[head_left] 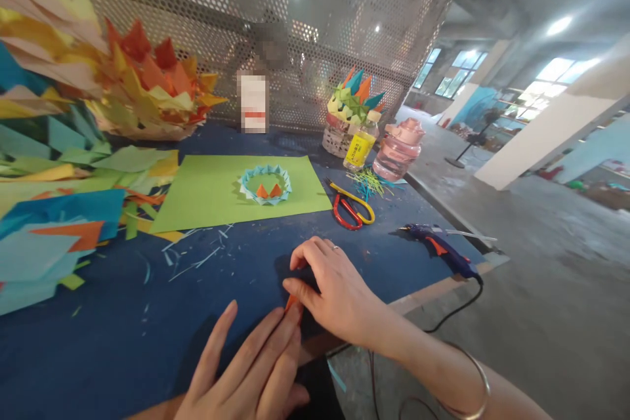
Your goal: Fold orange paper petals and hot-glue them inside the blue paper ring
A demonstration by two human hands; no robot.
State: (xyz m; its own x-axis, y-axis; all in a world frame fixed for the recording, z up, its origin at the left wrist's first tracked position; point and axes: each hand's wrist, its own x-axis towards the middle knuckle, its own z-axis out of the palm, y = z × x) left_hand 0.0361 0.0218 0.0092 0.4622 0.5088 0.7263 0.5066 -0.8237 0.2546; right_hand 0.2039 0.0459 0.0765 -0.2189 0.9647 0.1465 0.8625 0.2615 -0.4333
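My left hand (256, 367) is at the table's near edge, its fingers long and close together except for one held apart. Its fingertips press a small piece of folded orange paper (292, 302), which they mostly cover. My right hand (332, 285) arches over the same paper from the right, thumb beside it, with a gap between thumb and curled forefinger. Beyond the hands, a ring of folded light-blue paper (245, 191) with two orange points (268, 191) lies on a green sheet (197, 193). Red and yellow-handled scissors (352, 207) lie to its right.
A glue gun (438, 246) rests at the right edge, its cord (457, 308) hanging down. Coloured paper sheets (44, 249) and folded-paper pieces (152, 92) fill the left. A yellow-labelled bottle (360, 147), pink bottle (398, 151) and paper scraps (369, 182) stand or lie at back right.
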